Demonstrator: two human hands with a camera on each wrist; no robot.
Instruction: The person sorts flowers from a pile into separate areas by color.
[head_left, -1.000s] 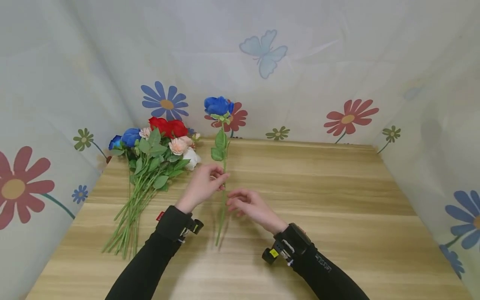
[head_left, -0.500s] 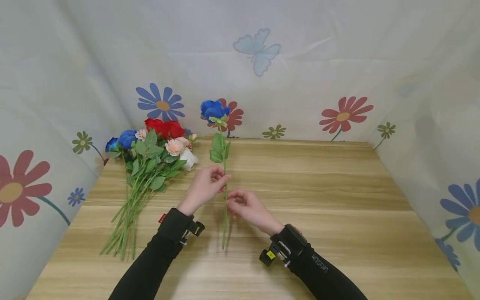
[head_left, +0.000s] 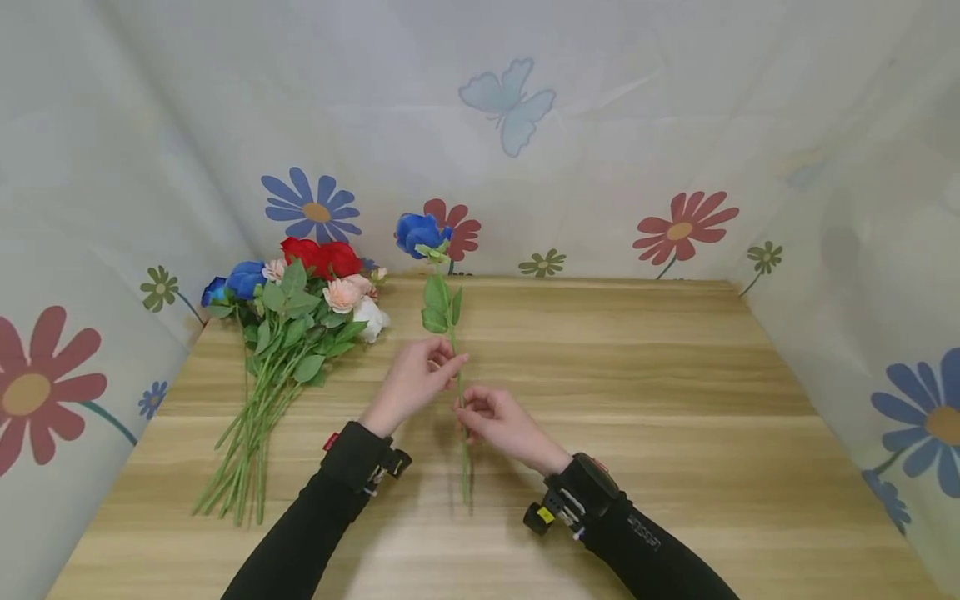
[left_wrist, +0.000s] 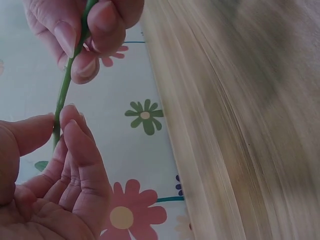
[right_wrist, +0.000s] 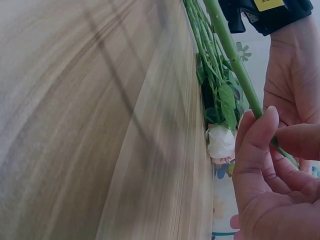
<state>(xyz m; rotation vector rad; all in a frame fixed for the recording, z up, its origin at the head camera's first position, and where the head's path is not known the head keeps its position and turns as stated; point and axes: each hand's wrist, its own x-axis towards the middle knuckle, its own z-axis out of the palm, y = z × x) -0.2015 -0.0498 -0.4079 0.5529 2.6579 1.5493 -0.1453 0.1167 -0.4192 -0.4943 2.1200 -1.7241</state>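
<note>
In the head view, your left hand [head_left: 414, 379] pinches the stem [head_left: 463, 467] of a single blue rose [head_left: 422, 235] between thumb and fingertips, below its leaves [head_left: 437, 304]. Your right hand [head_left: 508, 425] grips the same stem just lower down, its fingers bent round it. The rose stands over the middle of the wooden table [head_left: 615, 375], bloom toward the far edge, stem end toward you. To your left, a bunch of flowers [head_left: 300, 329] lies on the table, well apart from the rose, with red, blue, pale pink and white blooms at the far end and bare stems pointing back to you. A pale curtain [head_left: 637, 125] printed with flowers and a butterfly [head_left: 508, 107] hangs behind.

In the left wrist view, your left hand's thumb and fingertips meet on the green stem, and your right hand grips it just beside them. The bloom is out of this view.

In the right wrist view, your right hand pinches the slanting stem, with your left hand close behind it. Beyond the stem, you see part of the bunch, including a white bloom [right_wrist: 221, 143].
</note>
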